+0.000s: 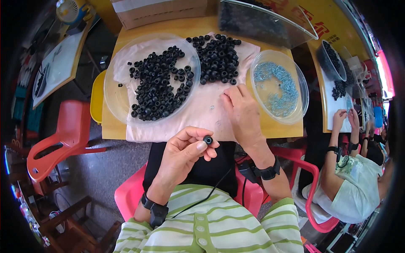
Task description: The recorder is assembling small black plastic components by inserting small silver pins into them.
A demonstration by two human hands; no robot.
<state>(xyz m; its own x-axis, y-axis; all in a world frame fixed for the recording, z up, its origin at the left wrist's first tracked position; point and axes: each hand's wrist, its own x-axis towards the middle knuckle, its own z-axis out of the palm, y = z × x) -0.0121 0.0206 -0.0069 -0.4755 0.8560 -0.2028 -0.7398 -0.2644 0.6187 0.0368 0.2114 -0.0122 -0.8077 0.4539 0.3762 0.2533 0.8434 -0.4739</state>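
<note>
Between thumb and fingers, my left hand (185, 145) pinches a small black round piece (208, 139) with a hole through it, held just past the table's near edge. My right hand (244, 114) is over the pale pink cloth (209, 97), fingers curled together; whatever may be in them is hidden. Beyond it, a pile of similar black pieces (219, 59) lies on the cloth. To the left stands a wide clear round tub (116, 99) with many more of them. A smaller clear dish (303, 97) on the right holds tiny bluish translucent pieces (287, 90).
A cardboard box (160, 14) and a clear bin (261, 25) of dark pieces stand at the table's (114, 130) back. A red chair (69, 135) is on the left. At right, another person (354, 181) works at a neighbouring table with a bowl (331, 61) of black pieces.
</note>
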